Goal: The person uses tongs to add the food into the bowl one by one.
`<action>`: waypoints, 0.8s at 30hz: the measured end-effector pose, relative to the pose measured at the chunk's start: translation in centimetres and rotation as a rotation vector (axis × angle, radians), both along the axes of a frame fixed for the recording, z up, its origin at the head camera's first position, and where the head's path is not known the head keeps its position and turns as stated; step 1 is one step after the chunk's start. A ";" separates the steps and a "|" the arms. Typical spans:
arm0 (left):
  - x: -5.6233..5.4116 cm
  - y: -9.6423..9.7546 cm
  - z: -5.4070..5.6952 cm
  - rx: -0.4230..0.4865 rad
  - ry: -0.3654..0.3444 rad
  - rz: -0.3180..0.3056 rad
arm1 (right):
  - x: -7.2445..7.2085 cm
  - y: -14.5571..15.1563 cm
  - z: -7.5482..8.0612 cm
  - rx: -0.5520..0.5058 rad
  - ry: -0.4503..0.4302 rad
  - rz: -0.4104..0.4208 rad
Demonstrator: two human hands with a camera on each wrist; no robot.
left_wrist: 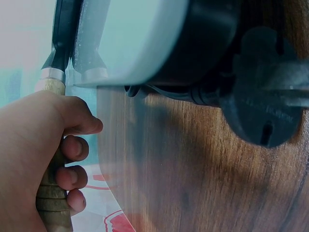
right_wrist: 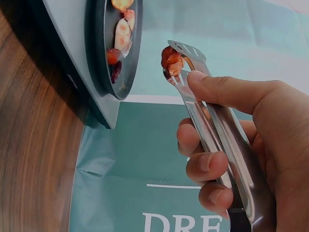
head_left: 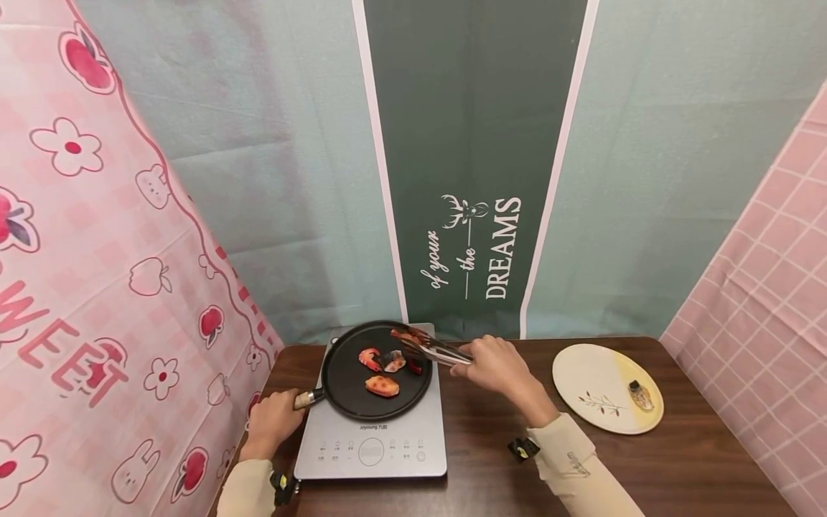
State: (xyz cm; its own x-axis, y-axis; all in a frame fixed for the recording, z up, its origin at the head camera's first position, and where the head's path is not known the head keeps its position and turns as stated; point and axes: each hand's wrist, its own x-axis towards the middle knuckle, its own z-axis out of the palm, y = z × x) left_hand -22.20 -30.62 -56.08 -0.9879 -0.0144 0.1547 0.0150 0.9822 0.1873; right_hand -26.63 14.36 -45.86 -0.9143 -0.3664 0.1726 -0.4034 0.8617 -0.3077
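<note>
My left hand [head_left: 274,422] grips the wooden handle [left_wrist: 52,198] of a black frying pan [head_left: 349,395]. In the right wrist view my right hand [right_wrist: 241,140] squeezes metal tongs [right_wrist: 217,130], whose slotted tips pinch a reddish-brown food piece [right_wrist: 172,61] above the pan's right side. Inside the pan lie a shrimp [head_left: 370,358], a pale piece with dark skin [head_left: 393,361], an orange-yellow piece [head_left: 382,386] and a dark red piece [head_left: 415,367] near the right rim.
The pan stands on a silver induction cooker [head_left: 371,465] on a brown wooden table [head_left: 497,459]. To the right is a cream and yellow plate [head_left: 581,373] bearing one small food piece [head_left: 640,396]. A black plug-like part [left_wrist: 263,92] and cable show beside the cooker. Printed cloths surround the table.
</note>
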 end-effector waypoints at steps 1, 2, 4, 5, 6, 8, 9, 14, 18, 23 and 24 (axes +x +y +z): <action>0.0 0.0 0.0 0.000 0.000 0.000 | 0.0 -0.1 0.0 0.004 0.002 0.002; 0.0 0.0 0.0 0.001 -0.001 0.000 | 0.0 -0.3 -0.1 0.004 -0.001 0.003; 0.0 0.0 0.0 0.000 -0.008 0.000 | 0.0 -0.6 -0.2 0.006 -0.004 0.010; 0.0 0.0 0.1 -0.001 -0.010 -0.002 | 0.0 -0.8 -0.2 0.006 -0.004 0.014; 0.0 0.0 0.1 -0.001 -0.013 -0.003 | 0.0 -0.9 -0.2 0.006 -0.004 0.019; 0.0 0.0 0.1 -0.003 -0.019 -0.003 | 0.0 -1.2 -0.3 0.008 0.000 0.029; 0.0 0.0 0.1 -0.003 -0.020 -0.003 | 0.0 -1.3 -0.3 0.008 0.003 0.035; 0.0 0.0 0.1 -0.004 -0.018 -0.001 | 0.1 -2.0 -0.4 0.012 0.005 0.051; 0.0 0.0 0.0 -0.002 -0.016 0.000 | 0.1 -2.5 -0.4 0.006 -0.004 0.060; 0.0 0.0 0.0 -0.002 -0.016 0.003 | 0.1 -3.2 -0.3 -0.003 -0.006 0.076; 0.0 0.0 0.0 -0.002 -0.015 0.003 | 0.1 -3.4 -0.3 -0.003 -0.004 0.077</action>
State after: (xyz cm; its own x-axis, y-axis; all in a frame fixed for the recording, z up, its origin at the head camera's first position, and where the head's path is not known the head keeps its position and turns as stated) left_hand -22.18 -30.60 -56.07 -0.9900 -0.0166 0.1402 0.0098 0.9826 0.1853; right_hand -26.54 11.00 -46.14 -0.8842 -0.4350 0.1702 -0.4671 0.8273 -0.3120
